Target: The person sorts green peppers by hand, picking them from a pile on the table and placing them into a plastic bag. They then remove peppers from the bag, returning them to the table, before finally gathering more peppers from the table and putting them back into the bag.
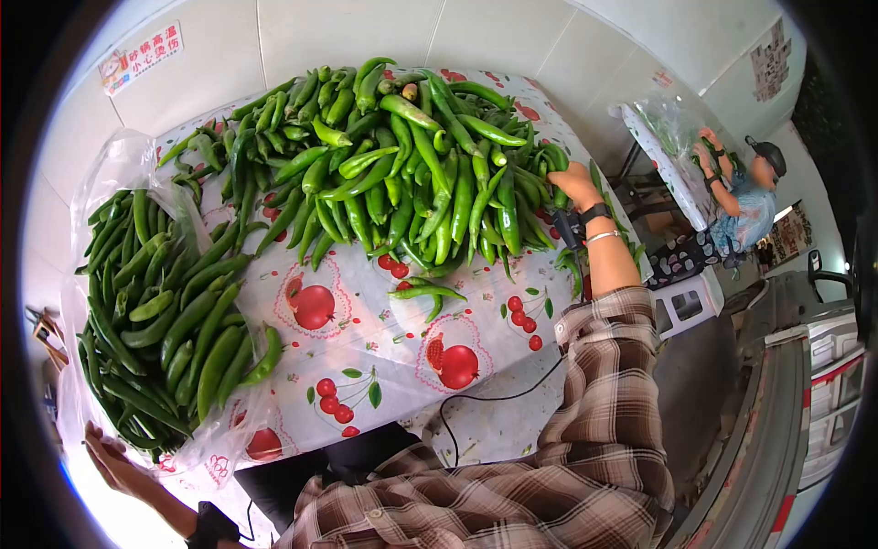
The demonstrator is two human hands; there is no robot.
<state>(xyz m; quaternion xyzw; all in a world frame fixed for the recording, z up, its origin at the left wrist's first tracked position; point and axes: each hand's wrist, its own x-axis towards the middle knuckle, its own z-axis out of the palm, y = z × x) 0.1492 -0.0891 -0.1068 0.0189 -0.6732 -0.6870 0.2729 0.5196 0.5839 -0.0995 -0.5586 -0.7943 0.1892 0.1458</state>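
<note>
A large heap of long green chili peppers [412,174] spreads over the far part of the table. At its right edge, my right hand [574,186] has its fingers bent around a green pepper, the fingertips partly hidden among the pile. On the left stands a clear plastic bag [123,160], its mouth spread wide, filled with more green peppers [174,311]. Beside the bag's near lower left corner is my left hand [112,465], with fingers stretched out and nothing seen in them. A few loose peppers [428,293] lie on the cloth in front of the heap.
A white tablecloth [384,320] printed with red fruit covers the table. A black cable [494,398] hangs past the near edge. At the right, another person [745,206] handles greens at a second table [672,174], near a white plastic stool [686,302]. A tiled wall rises behind.
</note>
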